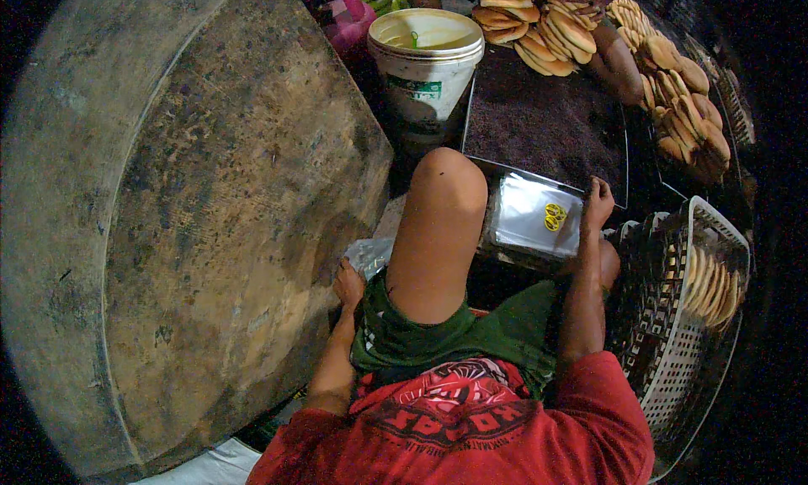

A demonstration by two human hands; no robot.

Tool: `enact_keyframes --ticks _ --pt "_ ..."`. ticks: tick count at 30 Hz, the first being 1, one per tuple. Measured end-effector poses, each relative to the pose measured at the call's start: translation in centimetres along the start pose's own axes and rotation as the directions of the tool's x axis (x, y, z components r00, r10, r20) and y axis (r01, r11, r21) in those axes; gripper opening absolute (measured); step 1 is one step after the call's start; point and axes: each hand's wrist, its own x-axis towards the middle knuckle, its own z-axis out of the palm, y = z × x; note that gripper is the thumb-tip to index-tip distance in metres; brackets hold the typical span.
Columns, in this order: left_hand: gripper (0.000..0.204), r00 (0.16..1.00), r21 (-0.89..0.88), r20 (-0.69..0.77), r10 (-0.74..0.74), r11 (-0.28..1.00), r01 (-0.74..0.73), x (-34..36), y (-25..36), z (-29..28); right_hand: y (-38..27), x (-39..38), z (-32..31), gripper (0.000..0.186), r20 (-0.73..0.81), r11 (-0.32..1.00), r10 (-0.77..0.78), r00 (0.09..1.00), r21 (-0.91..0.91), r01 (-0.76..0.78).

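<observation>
- Stack of clear plastic bags (pixel 535 215), flat, shiny, with a yellow mark.
- Right hand (pixel 598 204) touches its right edge, fingers curled; grip unclear.
- Left hand (pixel 348 283) closed on crumpled plastic (pixel 368 253), well left of the stack.

We find open room only over the dark tray (pixel 539 123). Left of it a white bucket (pixel 425 64) blocks passage; beyond and right, stacked buns (pixel 539 22); nearer, a raised knee (pixel 446 190) and white basket (pixel 707 317).
</observation>
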Motion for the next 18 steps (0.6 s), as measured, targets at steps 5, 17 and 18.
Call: enact_keyframes --ticks 5,17,18 --pt "0.021 0.996 0.069 0.025 0.090 0.993 -0.092 0.8 0.1 -1.1 0.6 0.1 -0.2 0.023 0.011 0.999 0.046 0.999 -0.012 -0.046" --pt "0.021 0.942 -0.225 -0.295 0.159 0.947 -0.230 -0.9 6.7 -30.0 -3.2 -0.4 -0.4 0.023 0.111 0.998 -0.066 0.992 -0.013 0.068" --pt "0.022 0.974 -0.382 -0.216 0.069 0.912 -0.149 -0.8 7.0 -32.2 -4.4 -0.6 -0.4 0.021 0.138 0.995 -0.088 0.987 -0.042 0.095"
